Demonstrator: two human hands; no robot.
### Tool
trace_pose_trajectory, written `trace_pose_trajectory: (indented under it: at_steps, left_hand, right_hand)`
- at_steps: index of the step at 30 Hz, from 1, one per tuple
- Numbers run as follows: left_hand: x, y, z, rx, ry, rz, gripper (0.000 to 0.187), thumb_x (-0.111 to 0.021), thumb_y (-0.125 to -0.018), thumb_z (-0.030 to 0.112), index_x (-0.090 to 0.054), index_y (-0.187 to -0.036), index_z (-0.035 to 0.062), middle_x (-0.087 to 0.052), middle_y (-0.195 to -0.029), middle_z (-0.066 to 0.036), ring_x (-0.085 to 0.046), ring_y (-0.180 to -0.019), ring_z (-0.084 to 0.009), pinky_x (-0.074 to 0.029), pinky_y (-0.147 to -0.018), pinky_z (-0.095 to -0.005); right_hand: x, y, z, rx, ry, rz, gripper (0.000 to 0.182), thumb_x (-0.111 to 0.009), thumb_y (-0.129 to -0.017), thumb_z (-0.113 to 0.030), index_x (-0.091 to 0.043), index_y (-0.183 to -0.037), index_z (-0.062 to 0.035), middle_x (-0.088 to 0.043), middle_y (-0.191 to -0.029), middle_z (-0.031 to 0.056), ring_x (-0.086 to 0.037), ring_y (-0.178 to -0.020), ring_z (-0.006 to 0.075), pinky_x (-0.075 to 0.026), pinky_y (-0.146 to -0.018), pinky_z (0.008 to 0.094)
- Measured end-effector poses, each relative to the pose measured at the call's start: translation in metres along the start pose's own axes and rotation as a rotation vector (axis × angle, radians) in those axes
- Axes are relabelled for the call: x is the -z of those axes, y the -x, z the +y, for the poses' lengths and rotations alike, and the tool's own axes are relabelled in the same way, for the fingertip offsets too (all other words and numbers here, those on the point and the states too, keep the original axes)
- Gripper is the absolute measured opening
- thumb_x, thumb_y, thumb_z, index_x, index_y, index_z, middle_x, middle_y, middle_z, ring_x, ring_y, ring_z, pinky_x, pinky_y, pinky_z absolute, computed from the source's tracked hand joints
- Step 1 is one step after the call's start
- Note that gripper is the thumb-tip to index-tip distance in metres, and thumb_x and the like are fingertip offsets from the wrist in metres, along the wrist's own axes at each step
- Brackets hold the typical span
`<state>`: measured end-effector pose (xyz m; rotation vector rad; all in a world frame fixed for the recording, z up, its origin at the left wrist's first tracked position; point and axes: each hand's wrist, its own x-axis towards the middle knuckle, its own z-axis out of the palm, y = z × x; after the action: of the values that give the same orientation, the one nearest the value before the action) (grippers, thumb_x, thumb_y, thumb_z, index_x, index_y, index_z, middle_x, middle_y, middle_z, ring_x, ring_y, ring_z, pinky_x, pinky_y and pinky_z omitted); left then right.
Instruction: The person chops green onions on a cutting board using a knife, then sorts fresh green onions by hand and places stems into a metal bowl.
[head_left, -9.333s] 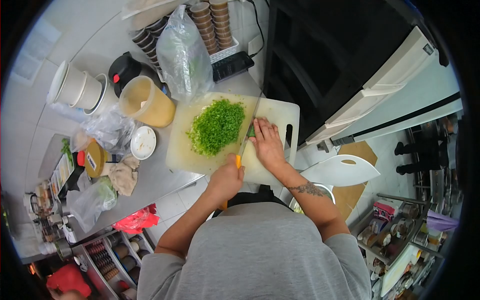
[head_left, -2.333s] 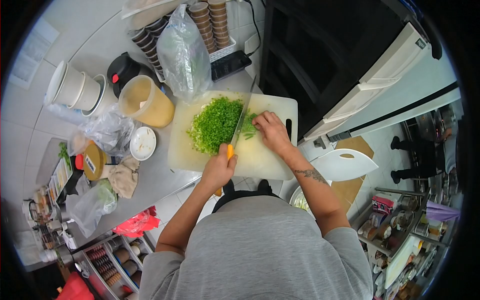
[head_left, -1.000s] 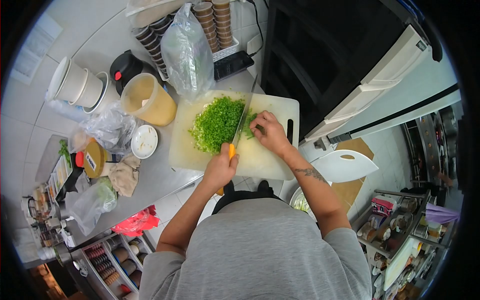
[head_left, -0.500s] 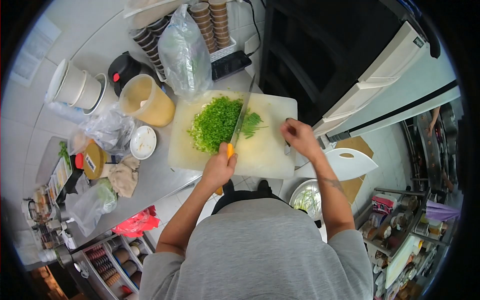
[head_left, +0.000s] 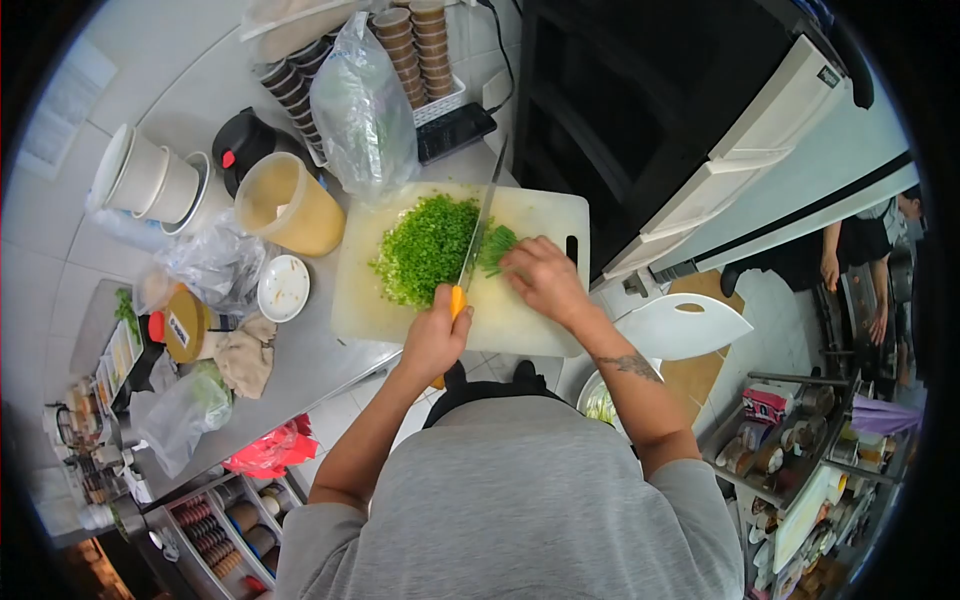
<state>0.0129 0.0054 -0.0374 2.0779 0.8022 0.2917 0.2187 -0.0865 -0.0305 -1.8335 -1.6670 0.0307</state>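
Note:
A white cutting board (head_left: 520, 325) bears a large heap of finely chopped greens (head_left: 425, 250). My left hand (head_left: 435, 330) is wrapped round the yellow handle of a long knife (head_left: 479, 235), whose blade stands along the right side of the heap. On the other side of the blade is a small bunch of cut green stalks (head_left: 495, 246). My right hand (head_left: 543, 277) is at its right edge, palm down with fingers bent over the stalks. Whether the fingertips grip them is hidden.
Left of the board stand a tub of yellowish liquid (head_left: 310, 225), a small white dish (head_left: 285, 287) and a cloth (head_left: 245, 360). A plastic bag (head_left: 362, 120) and a phone (head_left: 455, 132) lie behind. Another person (head_left: 865, 240) is at the far right.
My right hand has moved left from the board's right edge to the green stalks. The knife and my left hand have hardly moved. More of the other person shows at the right.

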Motion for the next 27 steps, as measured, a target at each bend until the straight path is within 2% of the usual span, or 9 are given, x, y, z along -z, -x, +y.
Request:
trace_pose_trajectory:
  at_steps: [3,6,9,12,13,16,21,24,27]
  left_hand:
    - [-0.001,0.002,-0.003,0.021,0.009,-0.016,0.028,-0.054,-0.096,0.023,-0.040,-0.107,0.0006,-0.057,-0.055,-0.015,-0.057,-0.039,-0.0264,-0.045,-0.039,-0.0394]
    - [-0.005,0.004,-0.010,-0.014,-0.020,0.016,0.027,-0.054,-0.096,0.023,-0.041,-0.105,0.0011,-0.057,-0.055,-0.016,-0.057,-0.039,-0.0277,-0.046,-0.039,-0.0402]
    - [0.002,0.008,-0.001,0.120,0.011,-0.065,0.037,-0.055,-0.092,0.023,-0.041,-0.116,-0.0017,-0.062,-0.070,-0.030,-0.061,-0.068,-0.0493,-0.047,-0.062,-0.0561]
    - [-0.002,0.010,-0.010,-0.054,-0.048,0.058,0.027,-0.055,-0.095,0.022,-0.041,-0.105,0.0010,-0.057,-0.055,-0.017,-0.058,-0.041,-0.0293,-0.046,-0.041,-0.0417]
    - [-0.002,0.010,-0.010,-0.033,-0.033,0.043,0.027,-0.055,-0.095,0.022,-0.041,-0.105,0.0010,-0.057,-0.055,-0.017,-0.058,-0.041,-0.0293,-0.046,-0.041,-0.0417]
    - [0.000,0.008,-0.008,0.010,-0.008,-0.005,0.027,-0.055,-0.095,0.022,-0.041,-0.105,0.0009,-0.058,-0.056,-0.017,-0.058,-0.041,-0.0294,-0.046,-0.041,-0.0416]
    - [-0.003,0.004,-0.004,0.004,-0.031,-0.046,0.026,-0.054,-0.095,0.021,-0.041,-0.105,0.0008,-0.058,-0.056,-0.017,-0.058,-0.041,-0.0295,-0.046,-0.040,-0.0412]
    - [0.002,0.002,0.008,0.096,-0.042,-0.131,0.034,-0.054,-0.093,0.024,-0.042,-0.110,-0.0023,-0.062,-0.073,-0.031,-0.062,-0.071,-0.0492,-0.049,-0.067,-0.0564]
    - [0.002,0.001,0.010,0.126,-0.024,-0.111,0.035,-0.054,-0.093,0.025,-0.042,-0.111,-0.0023,-0.063,-0.073,-0.031,-0.062,-0.071,-0.0492,-0.049,-0.068,-0.0567]
  right_hand:
    - [-0.024,-0.004,-0.002,0.061,0.026,-0.003,0.013,-0.070,-0.077,-0.012,-0.065,-0.088,-0.0078,-0.060,-0.089,0.0077,-0.058,-0.090,0.0275,-0.047,-0.083,0.0399]
    - [-0.039,-0.002,0.003,-0.103,0.018,0.021,0.019,-0.072,-0.076,-0.015,-0.063,-0.090,-0.0059,-0.058,-0.091,0.0084,-0.056,-0.091,0.0281,-0.047,-0.081,0.0410]
    - [-0.033,-0.002,-0.002,-0.182,-0.012,0.051,0.029,-0.073,-0.076,-0.016,-0.060,-0.099,-0.0049,-0.057,-0.101,0.0111,-0.055,-0.097,0.0308,-0.046,-0.085,0.0420]
    - [-0.022,-0.011,-0.003,-0.110,0.034,0.153,0.038,-0.073,-0.077,-0.016,-0.056,-0.109,-0.0047,-0.055,-0.113,0.0137,-0.052,-0.106,0.0340,-0.042,-0.094,0.0427]
    - [-0.020,-0.014,-0.001,-0.067,0.062,0.198,0.041,-0.073,-0.077,-0.016,-0.055,-0.112,-0.0047,-0.054,-0.118,0.0144,-0.051,-0.110,0.0351,-0.040,-0.097,0.0428]
    - [-0.023,-0.013,0.014,-0.039,-0.051,0.009,0.042,-0.072,-0.077,-0.014,-0.054,-0.113,-0.0043,-0.055,-0.120,0.0144,-0.049,-0.116,0.0351,-0.035,-0.102,0.0429]
    - [-0.025,-0.006,0.019,-0.060,-0.119,-0.034,0.041,-0.073,-0.077,-0.014,-0.054,-0.113,-0.0036,-0.057,-0.117,0.0137,-0.050,-0.115,0.0333,-0.037,-0.100,0.0409]
    - [-0.025,-0.001,0.017,-0.096,-0.157,0.009,0.040,-0.072,-0.078,-0.013,-0.054,-0.113,-0.0039,-0.058,-0.119,0.0136,-0.051,-0.116,0.0338,-0.039,-0.100,0.0413]
    - [-0.026,0.003,0.019,-0.103,-0.147,0.044,0.037,-0.072,-0.079,-0.012,-0.056,-0.112,-0.0044,-0.058,-0.122,0.0138,-0.053,-0.115,0.0346,-0.042,-0.099,0.0417]
